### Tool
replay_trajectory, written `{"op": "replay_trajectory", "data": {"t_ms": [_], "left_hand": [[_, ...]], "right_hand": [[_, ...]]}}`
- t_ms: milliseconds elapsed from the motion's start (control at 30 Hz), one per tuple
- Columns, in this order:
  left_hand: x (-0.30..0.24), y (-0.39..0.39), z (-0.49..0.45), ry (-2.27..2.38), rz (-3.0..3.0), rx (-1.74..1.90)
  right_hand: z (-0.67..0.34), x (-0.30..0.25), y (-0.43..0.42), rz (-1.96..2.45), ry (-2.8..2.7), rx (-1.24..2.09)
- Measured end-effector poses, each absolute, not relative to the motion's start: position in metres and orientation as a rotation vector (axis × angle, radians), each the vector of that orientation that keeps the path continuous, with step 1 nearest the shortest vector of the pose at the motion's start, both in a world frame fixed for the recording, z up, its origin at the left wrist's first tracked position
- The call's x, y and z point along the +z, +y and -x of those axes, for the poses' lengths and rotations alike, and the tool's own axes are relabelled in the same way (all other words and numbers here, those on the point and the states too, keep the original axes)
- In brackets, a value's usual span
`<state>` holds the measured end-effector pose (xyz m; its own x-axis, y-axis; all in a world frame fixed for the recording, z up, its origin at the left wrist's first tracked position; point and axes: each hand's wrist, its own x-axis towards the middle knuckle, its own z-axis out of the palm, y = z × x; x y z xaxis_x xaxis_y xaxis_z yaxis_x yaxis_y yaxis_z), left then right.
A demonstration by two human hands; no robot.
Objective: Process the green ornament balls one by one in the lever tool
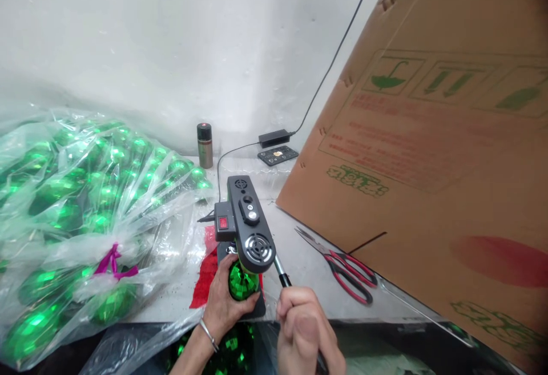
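My left hand (225,301) is wrapped round a shiny green faceted ball (240,282), holding it under the head of a small black bench machine (250,225). The machine has a red switch on its left side and vents on top. My right hand (305,325) is closed round the black grip of the machine's lever (281,271), which slants down from the head toward me. A bracelet sits on my left wrist. A red sheet (206,275) lies under the machine's left side.
A large clear bag of green balls (77,204) fills the left. Red-handled scissors (342,269) lie right of the machine. A tilted cardboard box (432,152) walls off the right. Behind stand a small can (205,145), a power adapter (274,137) and a keypad (278,155).
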<state>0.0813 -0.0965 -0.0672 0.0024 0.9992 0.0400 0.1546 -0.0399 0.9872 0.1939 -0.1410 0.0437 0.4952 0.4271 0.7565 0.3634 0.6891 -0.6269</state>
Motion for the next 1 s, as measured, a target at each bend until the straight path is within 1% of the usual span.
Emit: {"op": "replay_trajectory", "data": {"t_ms": [200, 500, 767, 1000], "left_hand": [[-0.065, -0.095, -0.082, 1.288, -1.344, 1.195], [-0.080, -0.095, -0.084, 1.316, -1.401, 1.183], [-0.087, -0.094, -0.086, 1.323, -1.390, 1.194], [-0.089, -0.094, -0.086, 1.329, -1.431, 1.211]], "right_hand": [[-0.191, 0.036, -0.139, 0.848, -1.037, 0.050], [-0.197, 0.031, -0.141, 0.896, -1.088, 0.032], [-0.194, 0.052, -0.136, 0.862, -1.104, 0.010], [-0.199, 0.042, -0.136, 0.862, -1.145, 0.041]]}}
